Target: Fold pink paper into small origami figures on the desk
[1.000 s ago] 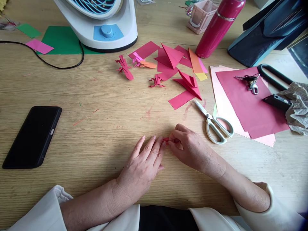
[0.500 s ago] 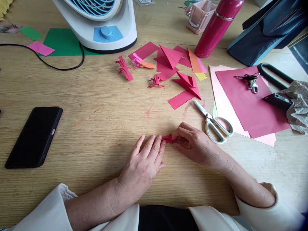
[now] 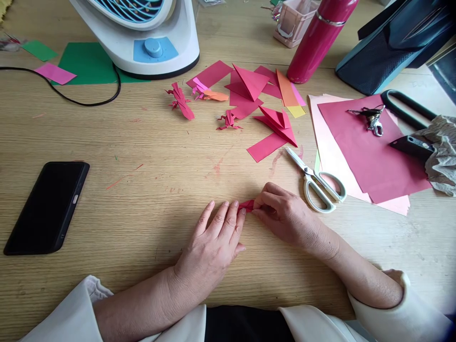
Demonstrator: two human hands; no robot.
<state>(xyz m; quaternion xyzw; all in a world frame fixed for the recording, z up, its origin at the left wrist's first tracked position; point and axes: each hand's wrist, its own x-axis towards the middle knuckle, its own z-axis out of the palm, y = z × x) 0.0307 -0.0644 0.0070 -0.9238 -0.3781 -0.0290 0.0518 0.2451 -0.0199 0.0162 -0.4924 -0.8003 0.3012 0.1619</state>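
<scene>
Left hand point(image 3: 212, 244) lies flat, fingers outstretched, pinning the red paper point(image 3: 246, 205) to the table point(image 3: 142, 223), probably so it can't slip; right hand's point(image 3: 290, 216) fingers pinch its other end, nearer and left of the scissors point(image 3: 309, 173). Beyond the scissors, leftward, folded figures point(image 3: 230, 120) sit, perhaps leaving working room.

A wood-grained tabletop point(image 3: 142, 209), lit paler and brighter at right

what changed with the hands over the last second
The right hand has shifted slightly right, away from the left hand, so more of the folded red paper shows between them. Nothing was visibly let go; the left hand stays on the paper. Scissors and smartphone stayed put.
</scene>
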